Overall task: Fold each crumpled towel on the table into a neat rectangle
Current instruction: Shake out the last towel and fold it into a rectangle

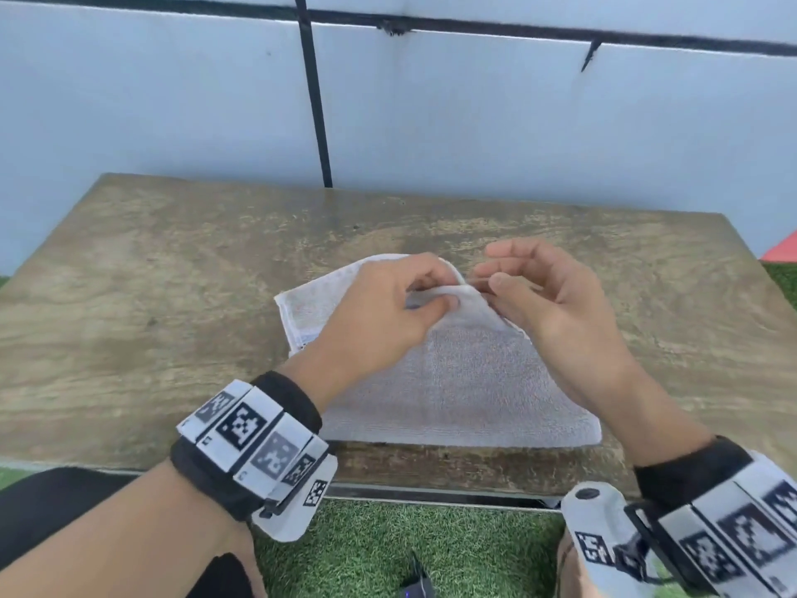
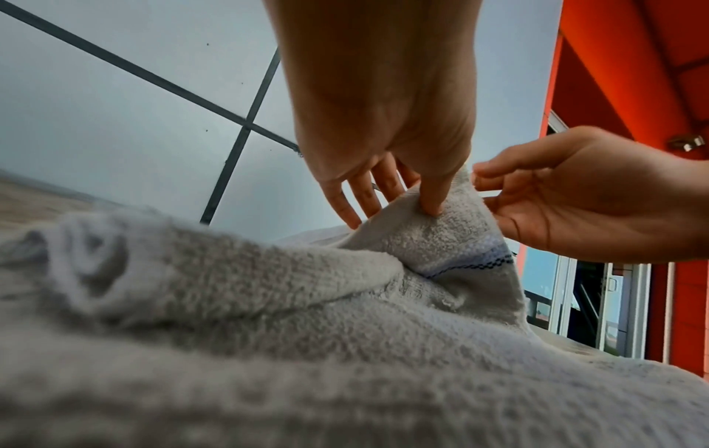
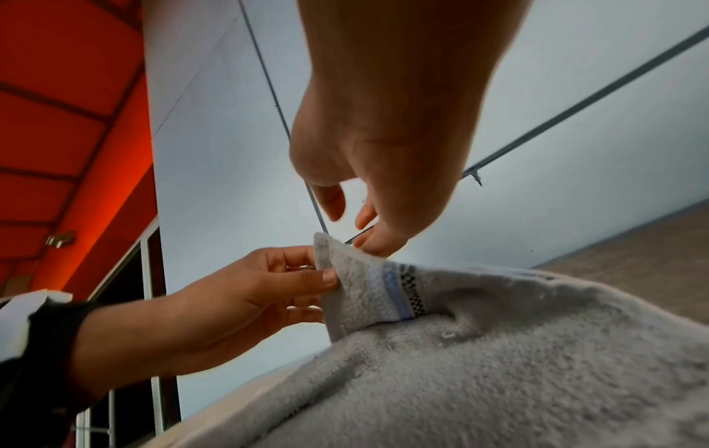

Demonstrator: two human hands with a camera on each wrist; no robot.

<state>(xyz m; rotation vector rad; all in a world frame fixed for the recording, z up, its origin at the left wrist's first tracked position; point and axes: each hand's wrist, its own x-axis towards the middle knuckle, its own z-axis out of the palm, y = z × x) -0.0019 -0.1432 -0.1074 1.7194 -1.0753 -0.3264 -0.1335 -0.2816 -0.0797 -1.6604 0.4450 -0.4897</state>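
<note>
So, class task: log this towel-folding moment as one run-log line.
stage: folding | left hand: pinches raised corner of grey terry towel | right hand: open beside corner | worn wooden table: towel lies partly flat

the left hand (image 3: 245, 291) is pinching a raised corner of the grey towel (image 3: 498, 357) between thumb and fingers, just below the right hand (image 3: 368, 188), whose loosely spread fingertips (image 3: 374, 244) are hovering at the corner's top edge.

Towel (image 1: 465, 381) is pale grey-white with a blue stripe and black checker band; table (image 1: 151, 274) is weathered brown.
</note>
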